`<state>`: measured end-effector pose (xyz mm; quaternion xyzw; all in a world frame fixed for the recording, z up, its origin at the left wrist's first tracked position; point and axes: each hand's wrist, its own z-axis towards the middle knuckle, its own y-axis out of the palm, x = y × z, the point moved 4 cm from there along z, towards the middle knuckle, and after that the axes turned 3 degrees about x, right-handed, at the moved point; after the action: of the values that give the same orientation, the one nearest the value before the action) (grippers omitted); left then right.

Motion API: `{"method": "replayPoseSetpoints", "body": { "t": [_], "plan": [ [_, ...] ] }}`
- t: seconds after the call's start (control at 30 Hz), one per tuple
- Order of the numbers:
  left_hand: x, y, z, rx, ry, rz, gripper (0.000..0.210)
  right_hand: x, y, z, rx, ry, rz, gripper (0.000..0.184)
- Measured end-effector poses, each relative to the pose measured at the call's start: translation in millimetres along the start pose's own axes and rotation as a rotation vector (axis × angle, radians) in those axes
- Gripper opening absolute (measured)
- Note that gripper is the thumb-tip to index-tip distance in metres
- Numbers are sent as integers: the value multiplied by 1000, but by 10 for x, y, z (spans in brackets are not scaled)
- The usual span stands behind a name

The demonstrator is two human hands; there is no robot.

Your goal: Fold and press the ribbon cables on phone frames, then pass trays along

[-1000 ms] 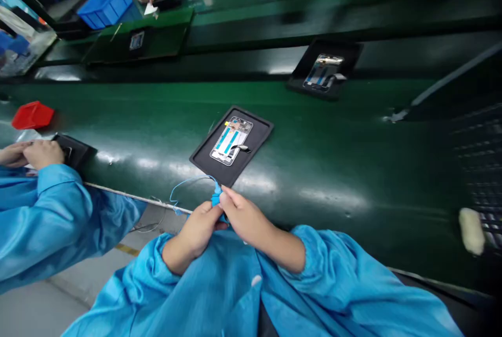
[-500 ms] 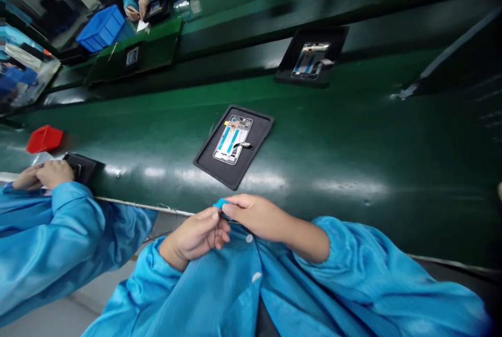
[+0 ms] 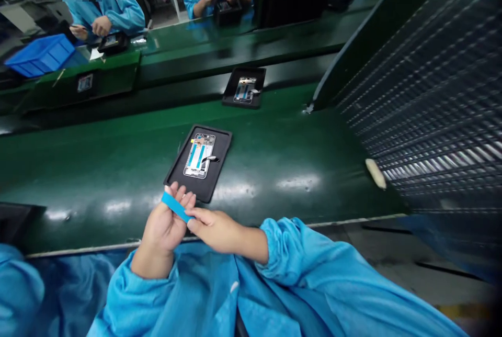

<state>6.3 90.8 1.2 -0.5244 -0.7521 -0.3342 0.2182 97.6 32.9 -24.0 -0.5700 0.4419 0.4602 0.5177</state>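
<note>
Since the earlier frames, both hands have come up from the lap edge and the blue piece, previously bunched between the fingertips, now lies stretched flat as a blue strip (image 3: 175,206) across the left fingers; the view has also swung right, bringing a ribbed dark panel (image 3: 431,117) into sight. Left hand (image 3: 164,227) is held open, fingers extended upward, with the strip laid across them. Right hand (image 3: 214,228) is closed in a pinch, its grip on the lower end of the strip by thumb and forefinger. Judged step: the strip is being straightened or peeled over the left fingers, just short of the black tray (image 3: 178,177), which sits on the green desk (image 3: 294,159) and carries a phone frame (image 3: 200,155). Any next move appears to call for a steady pinch and even tension so the strip does not fold on itself. Strip lies just beside the tray's near corner, apart from the phone frame. A second tray (image 3: 231,86) rests farther along the desk. Co-workers in blue sleeves (image 3: 117,10) work at the far side.
</note>
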Motion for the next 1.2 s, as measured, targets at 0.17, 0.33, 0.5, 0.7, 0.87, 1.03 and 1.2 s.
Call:
{"method": "replayPoseSetpoints", "body": {
  "t": [0.17,0.33,0.5,0.7,0.87,1.03,1.2],
  "plan": [
    [-86,155,99,-119,133,79,59,-57,83,26,-42,203,276,28],
    [6,194,192,17,392,106,66,-51,326,-95,-323,215,98,29],
    [76,163,274,-158,217,79,71,-129,160,-18,-376,-70,-21,26],
    [-296,-114,571,-106,1173,1150,57,6,-1150,530,80,40,-512,36],
    [-662,-99,533,55,1659,1728,35,323,-2305,1166,571,358,-927,38],
    [-679,-105,505,102,1755,1819,27,530,-2652,1633,635,466,-988,46],
    [-778,-214,585,126,1700,1741,26,572,-2652,1851,556,397,-1031,38]
  ]
}}
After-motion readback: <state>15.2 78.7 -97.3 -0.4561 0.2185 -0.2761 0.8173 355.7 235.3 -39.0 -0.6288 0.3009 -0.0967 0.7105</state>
